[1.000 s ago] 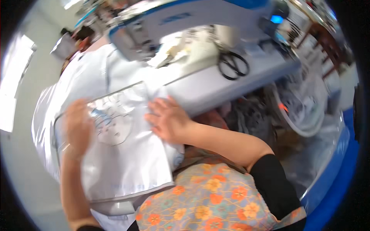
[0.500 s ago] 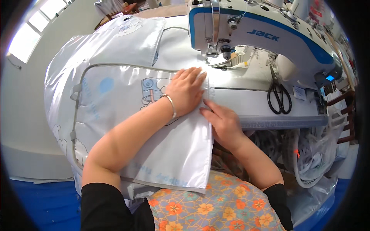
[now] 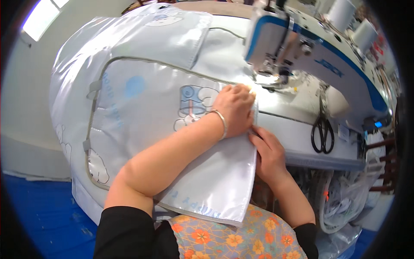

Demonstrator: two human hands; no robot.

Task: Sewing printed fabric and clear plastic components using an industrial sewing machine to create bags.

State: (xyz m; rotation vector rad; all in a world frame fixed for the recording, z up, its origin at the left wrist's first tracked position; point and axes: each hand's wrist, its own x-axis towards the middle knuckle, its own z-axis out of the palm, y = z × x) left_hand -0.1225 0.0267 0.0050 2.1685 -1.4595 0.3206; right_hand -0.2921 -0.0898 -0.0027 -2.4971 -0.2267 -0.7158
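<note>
A shiny pale grey-white fabric panel [image 3: 142,108] with printed cartoon figures and dark grey piping spreads in front of me. My left hand [image 3: 235,110], with a bangle at its wrist, presses on it near its right edge, fingers slightly bent and thumb apart. The fingertips are close to the needle area of the sewing machine [image 3: 297,52], where a lamp glares. Just below, my right hand [image 3: 271,153] pinches the panel's right edge between thumb and fingers. The lower part of the panel hangs toward my flowered apron [image 3: 235,241].
Black-handled scissors [image 3: 322,134] lie on the machine table to the right. Thread cones [image 3: 340,15] stand on top of the machine. Below the table's right end is a white basket [image 3: 323,211] with clear plastic and scraps. More of the fabric [image 3: 86,47] spreads over the left side.
The view has shifted and tilted, so machine and fabric appear lower and further right. My left fingers look more bent than before. My right hand still pinches the edge.
</note>
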